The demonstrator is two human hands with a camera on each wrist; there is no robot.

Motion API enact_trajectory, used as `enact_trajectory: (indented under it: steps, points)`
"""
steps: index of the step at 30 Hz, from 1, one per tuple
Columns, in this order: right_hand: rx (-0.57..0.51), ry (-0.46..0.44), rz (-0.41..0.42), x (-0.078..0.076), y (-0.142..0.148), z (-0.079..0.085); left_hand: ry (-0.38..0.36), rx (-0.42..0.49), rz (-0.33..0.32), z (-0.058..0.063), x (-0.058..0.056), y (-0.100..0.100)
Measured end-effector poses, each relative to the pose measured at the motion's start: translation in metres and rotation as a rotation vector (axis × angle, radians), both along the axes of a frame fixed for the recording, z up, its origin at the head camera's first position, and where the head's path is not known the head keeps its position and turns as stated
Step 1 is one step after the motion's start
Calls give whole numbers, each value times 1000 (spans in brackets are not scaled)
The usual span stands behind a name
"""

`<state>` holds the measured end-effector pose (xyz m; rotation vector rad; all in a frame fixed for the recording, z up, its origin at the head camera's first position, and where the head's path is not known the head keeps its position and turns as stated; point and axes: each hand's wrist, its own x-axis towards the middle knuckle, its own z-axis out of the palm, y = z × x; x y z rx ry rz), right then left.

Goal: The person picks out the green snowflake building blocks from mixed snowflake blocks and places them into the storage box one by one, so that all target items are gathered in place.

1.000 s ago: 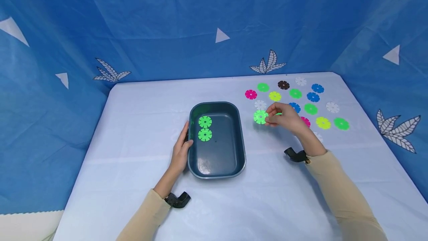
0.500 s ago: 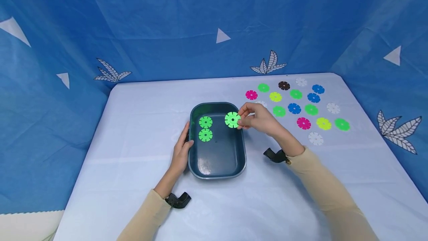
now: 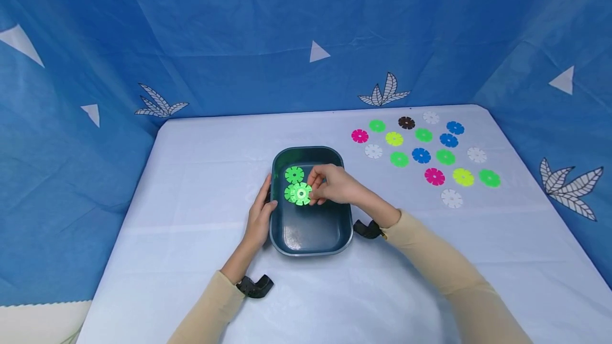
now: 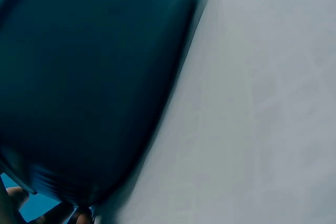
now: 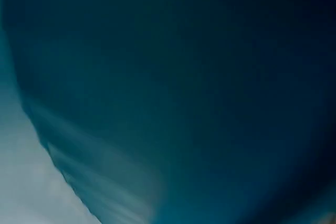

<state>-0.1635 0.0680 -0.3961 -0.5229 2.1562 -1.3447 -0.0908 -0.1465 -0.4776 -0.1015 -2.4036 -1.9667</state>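
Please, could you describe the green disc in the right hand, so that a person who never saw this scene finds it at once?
On the white table stands a dark rectangular tray. Over it, the right hand pinches a notched green disc. Unlike the two green discs lying in the tray, it is held, and it partly hides the nearer one.

Head view: bright, diffuse light, source out of frame; focus good. White cloth-covered tabletop (image 3: 215, 174) fairly evenly lit. Glare patch on floor of dark blue-grey rectangular plastic tray (image 3: 315, 232), at its 7 o'clock. Uppermost bright green notched round disc (image 3: 302, 200) carries whitish highlights. Soft shadow on tabletop, 8 o'clock of right beige fabric sleeve (image 3: 444, 259). Left wrist view: dim, blue-green cast; tray underexposed, detail soft, tabletop greyed. Right wrist view: darker, heavily blurred; pale streaks (image 5: 94, 171) between 7 and 8 o'clock.
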Motion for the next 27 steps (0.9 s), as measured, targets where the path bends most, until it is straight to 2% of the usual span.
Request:
enact_trajectory:
  steps: [17, 27]
  points:
    - [108, -85, 75, 4, -19, -27, 2, 7, 0, 1, 0, -1]
    - [137, -75, 59, 5, -24, -33, 1, 1, 9, 0, 0, -1]
